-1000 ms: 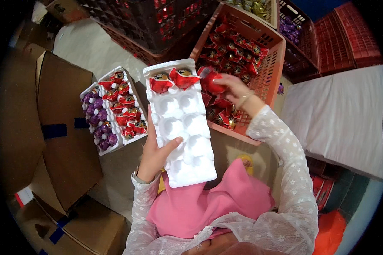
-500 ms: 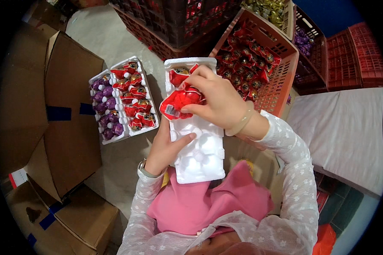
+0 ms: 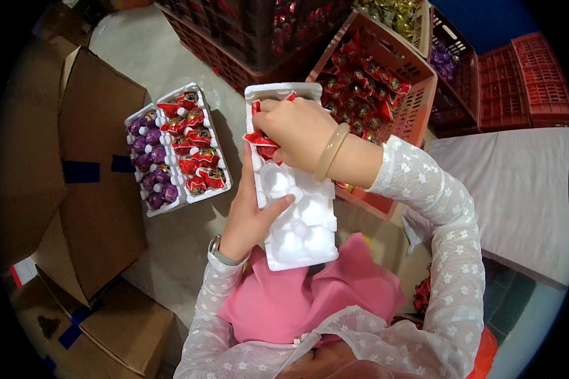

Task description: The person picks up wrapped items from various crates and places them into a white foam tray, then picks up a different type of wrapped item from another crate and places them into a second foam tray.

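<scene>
A white foam egg tray (image 3: pixel 301 239) with rounded hollows rests above my lap, held along its left edge by my left hand (image 3: pixel 250 211), thumb over the rim. My right hand (image 3: pixel 300 132) reaches across its far half, fingers bent around a red-wrapped egg (image 3: pixel 263 145) in one of the hollows. The palm hides most of that egg and the hollows beneath it. Bits of red wrapper also show beside my fingers at the tray's far end. The hollows at the near end hold nothing.
Filled foam trays with red-wrapped eggs (image 3: pixel 196 139) and purple-wrapped eggs (image 3: pixel 148 158) lie on the floor left. An orange crate (image 3: pixel 417 95) of red-wrapped eggs stands at far right, beside dark stacked crates (image 3: pixel 234 38). Cardboard boxes (image 3: pixel 101 189) line the left; a white-covered surface (image 3: pixel 506 196) is right.
My right hand has brought the red-wrapped egg down into the tray, moving slightly left and turning palm-down. My left hand keeps its hold on the tray.
</scene>
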The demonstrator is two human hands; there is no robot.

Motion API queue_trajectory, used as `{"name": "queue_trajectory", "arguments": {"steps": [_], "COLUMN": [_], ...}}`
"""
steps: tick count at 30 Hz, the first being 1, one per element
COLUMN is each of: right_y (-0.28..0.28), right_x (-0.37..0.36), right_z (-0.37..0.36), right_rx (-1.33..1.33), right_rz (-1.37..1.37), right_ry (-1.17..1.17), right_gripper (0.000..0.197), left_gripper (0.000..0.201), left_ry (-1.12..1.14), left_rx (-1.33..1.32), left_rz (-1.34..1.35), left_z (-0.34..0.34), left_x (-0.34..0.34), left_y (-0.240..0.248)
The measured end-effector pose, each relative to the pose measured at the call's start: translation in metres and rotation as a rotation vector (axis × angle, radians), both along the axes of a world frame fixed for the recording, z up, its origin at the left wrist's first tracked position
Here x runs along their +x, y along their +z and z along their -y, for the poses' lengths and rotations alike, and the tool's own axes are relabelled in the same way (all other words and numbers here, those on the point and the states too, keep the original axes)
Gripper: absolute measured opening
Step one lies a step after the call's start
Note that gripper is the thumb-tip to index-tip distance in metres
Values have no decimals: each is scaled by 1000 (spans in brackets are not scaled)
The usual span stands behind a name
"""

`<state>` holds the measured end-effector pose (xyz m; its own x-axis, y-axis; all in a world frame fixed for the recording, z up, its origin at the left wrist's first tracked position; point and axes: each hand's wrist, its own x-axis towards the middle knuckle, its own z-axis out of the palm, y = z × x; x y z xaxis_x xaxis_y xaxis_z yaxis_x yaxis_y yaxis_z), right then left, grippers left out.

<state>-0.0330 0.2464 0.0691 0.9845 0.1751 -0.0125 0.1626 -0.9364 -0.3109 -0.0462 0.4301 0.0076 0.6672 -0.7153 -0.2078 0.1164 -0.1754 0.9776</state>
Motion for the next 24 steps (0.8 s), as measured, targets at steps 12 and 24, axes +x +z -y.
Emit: {"name": "queue_trajectory", "arguments": {"steps": [12,24], "right_y": [-22,-196], "right_x": [-29,-71], "right_z": [-3,80], "right_rx": [146,292], "right_rz": [276,210], "right_ry": [-99,-294], "right_gripper": [22,21], "left_gripper": [102,101], "left_ry": [33,36], "left_rx": [-23,16], "left_rz": [-29,-167], "left_z": [4,4], "left_x": [-6,-7], "left_y": [0,5]}}
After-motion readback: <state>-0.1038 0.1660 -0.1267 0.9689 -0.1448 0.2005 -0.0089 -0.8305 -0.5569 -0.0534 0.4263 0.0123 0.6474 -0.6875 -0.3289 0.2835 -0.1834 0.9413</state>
